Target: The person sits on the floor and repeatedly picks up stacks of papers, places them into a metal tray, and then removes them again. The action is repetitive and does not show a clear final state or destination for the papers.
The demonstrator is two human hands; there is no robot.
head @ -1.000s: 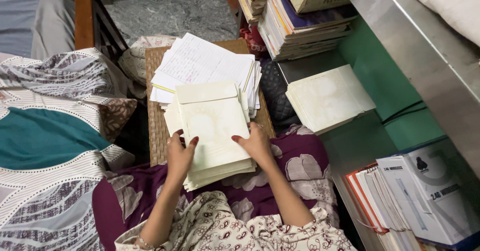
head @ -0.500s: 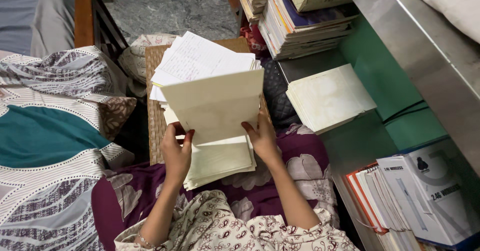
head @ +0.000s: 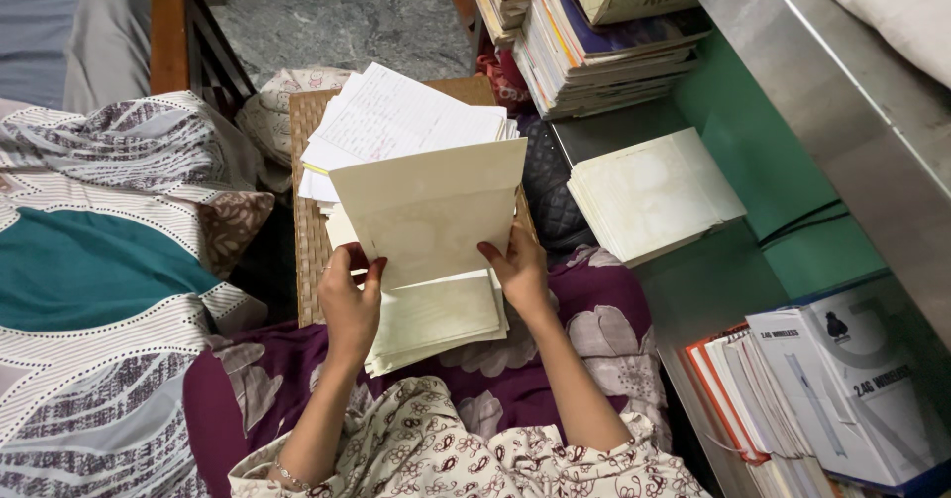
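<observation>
I hold one cream paper envelope (head: 431, 211) lifted and tilted up over my lap. My left hand (head: 350, 300) pinches its lower left corner, and my right hand (head: 518, 268) grips its lower right edge. Beneath it a stack of the same cream envelopes (head: 436, 320) lies partly on my lap and partly on a woven board (head: 305, 230). Behind the lifted envelope, a pile of handwritten lined sheets (head: 396, 116) rests on the far part of the board.
A second stack of cream envelopes (head: 654, 193) sits on a metal surface to the right. Piled books (head: 594, 42) stand at the back, with boxed items (head: 842, 389) at the lower right. Patterned bedding (head: 99, 260) lies to the left.
The top envelope was lying flat on the stack a second ago. Both hands have lifted it and tipped it upright, where it now stays almost still.
</observation>
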